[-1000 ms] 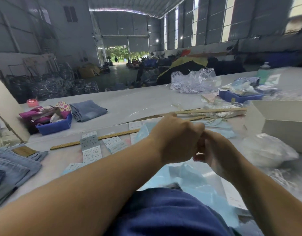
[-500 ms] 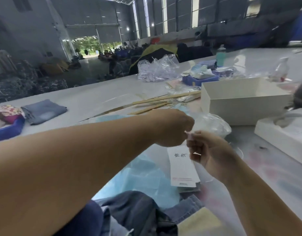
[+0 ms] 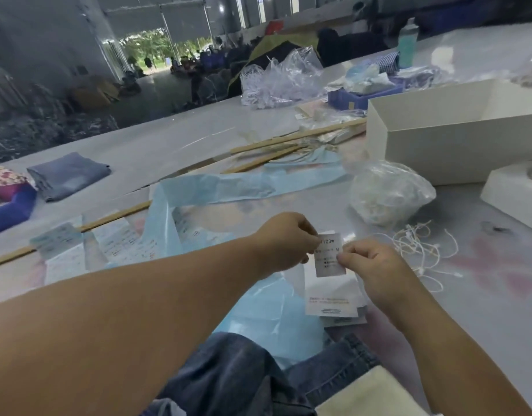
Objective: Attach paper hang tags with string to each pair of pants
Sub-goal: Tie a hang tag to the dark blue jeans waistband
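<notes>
Pinching the hang tag (image 3: 330,256) between left hand (image 3: 284,240) and right hand (image 3: 369,264).

Strings (image 3: 423,250) lie right of the hang tag (image 3: 329,255), jeans (image 3: 258,376) before it.

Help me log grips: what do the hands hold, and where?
Both hands pinch one small paper tag: left hand at its left edge, right hand at its right edge.

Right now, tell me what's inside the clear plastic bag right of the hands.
The clear plastic bag holds a pale tangle that looks like string, as in the loose strings beside it. The bag's crinkles blur any detail.
</notes>
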The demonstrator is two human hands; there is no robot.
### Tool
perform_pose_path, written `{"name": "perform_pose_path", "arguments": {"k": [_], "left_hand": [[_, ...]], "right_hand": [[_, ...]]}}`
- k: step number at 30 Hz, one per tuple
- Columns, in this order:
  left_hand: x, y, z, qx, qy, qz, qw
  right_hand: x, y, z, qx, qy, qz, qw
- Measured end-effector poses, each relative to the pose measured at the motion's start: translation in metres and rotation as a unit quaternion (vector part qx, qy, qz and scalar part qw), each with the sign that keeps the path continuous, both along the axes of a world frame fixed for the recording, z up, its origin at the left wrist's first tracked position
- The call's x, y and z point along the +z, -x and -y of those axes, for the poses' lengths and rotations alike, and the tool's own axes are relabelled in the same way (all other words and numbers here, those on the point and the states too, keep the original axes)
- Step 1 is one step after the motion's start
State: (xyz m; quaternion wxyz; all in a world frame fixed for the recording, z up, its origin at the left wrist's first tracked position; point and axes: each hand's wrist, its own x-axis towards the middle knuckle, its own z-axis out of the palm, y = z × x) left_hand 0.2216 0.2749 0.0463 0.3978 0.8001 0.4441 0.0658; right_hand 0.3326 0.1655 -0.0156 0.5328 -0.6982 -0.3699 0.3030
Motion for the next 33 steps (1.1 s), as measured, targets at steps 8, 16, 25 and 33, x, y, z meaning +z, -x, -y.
{"name": "perform_pose_path", "arguments": {"k": [8,16,25,33], "left_hand": [[-0.023,-0.003,-0.004,0.028,-0.081,0.005,0.996],[-0.025,-0.002,-0.003,0.017,0.014,0.013,1.000],[-0.038,-0.003,0.001,0.008,0.020,0.001,1.000],[-0.043,-0.002,-0.001,0.003,0.019,-0.007,1.000]], "right_hand": [[-0.010,-0.001,-0.008,-0.054,0.043,0.055,0.996],[-0.013,-0.006,-0.006,-0.089,0.008,0.064,0.994],[-0.024,-0.001,-0.012,-0.112,0.047,0.127,0.984],[-0.024,0.000,-0.014,-0.088,0.061,0.143,0.984]]}}
